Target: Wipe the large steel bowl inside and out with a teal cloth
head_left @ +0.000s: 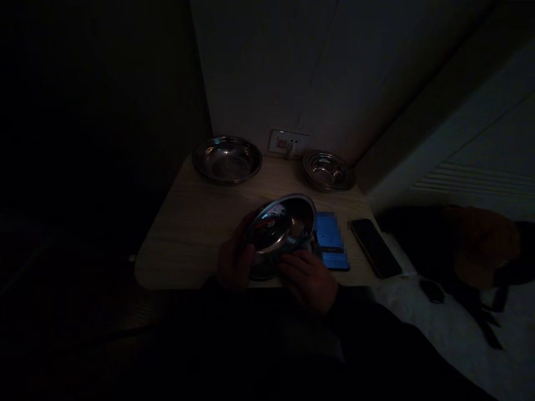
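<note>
In dim light I hold a shiny steel bowl tilted on edge above the near side of a small wooden table. My left hand grips the bowl's left rim, fingers curled round it. My right hand is closed against the bowl's lower right side, and may press a pale cloth there; I cannot make it out. A second bowl seems to lie under the held one.
A wide steel bowl and a stack of smaller bowls stand at the table's back. A blue object and a dark phone lie right of my hands. A wall socket sits behind. A bed with dark items lies to the right.
</note>
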The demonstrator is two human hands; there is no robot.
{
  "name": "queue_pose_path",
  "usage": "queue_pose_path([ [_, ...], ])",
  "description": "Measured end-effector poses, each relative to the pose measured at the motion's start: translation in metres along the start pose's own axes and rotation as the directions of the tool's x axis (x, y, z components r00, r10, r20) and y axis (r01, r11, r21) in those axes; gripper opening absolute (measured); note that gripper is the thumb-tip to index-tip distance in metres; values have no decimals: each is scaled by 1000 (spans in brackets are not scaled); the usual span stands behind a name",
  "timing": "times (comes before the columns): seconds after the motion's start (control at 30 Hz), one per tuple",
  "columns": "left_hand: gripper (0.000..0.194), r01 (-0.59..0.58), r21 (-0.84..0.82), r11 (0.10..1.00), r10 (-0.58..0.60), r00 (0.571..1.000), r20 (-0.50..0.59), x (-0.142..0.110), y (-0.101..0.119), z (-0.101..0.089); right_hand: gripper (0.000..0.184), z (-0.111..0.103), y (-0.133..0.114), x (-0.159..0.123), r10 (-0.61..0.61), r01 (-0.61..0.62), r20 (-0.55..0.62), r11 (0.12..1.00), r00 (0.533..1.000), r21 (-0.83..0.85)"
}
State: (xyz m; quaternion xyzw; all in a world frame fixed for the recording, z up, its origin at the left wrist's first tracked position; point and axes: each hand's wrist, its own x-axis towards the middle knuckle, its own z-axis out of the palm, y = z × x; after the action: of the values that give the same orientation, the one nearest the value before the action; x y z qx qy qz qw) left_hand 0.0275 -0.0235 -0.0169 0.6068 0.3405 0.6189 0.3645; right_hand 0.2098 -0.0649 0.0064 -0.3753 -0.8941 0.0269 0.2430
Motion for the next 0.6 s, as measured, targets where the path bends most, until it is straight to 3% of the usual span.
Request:
queue_pose_path([
  [0.07,48,-3,13,1000,3,1000,-3,0,0,-2,31,8,-17,7,92,-84,-45,982,995,168],
  [0.13,47,18,30,999,-18,1000,-17,-1,0,-5,33,14,-28,11,142,-121,-86,969,986,215],
  [0.27,50,44,43,998,-42,998,-56,-1,-2,-5,28,10,-8,-3,-20,18,-55,1000,998,-21],
  [0.33,51,50,51,997,-47,997,-63,0,-4,-3,25,5,3,-11,-35,31,-31,995,999,-97],
  [0.5,49,165,28,986,-159,977,-145,4,-2,-4,28,15,-18,-7,50,-51,-129,999,990,-4],
  [0.6,45,221,55,974,-209,963,-170,8,4,-6,27,17,-20,-10,-19,15,-143,999,990,-30],
])
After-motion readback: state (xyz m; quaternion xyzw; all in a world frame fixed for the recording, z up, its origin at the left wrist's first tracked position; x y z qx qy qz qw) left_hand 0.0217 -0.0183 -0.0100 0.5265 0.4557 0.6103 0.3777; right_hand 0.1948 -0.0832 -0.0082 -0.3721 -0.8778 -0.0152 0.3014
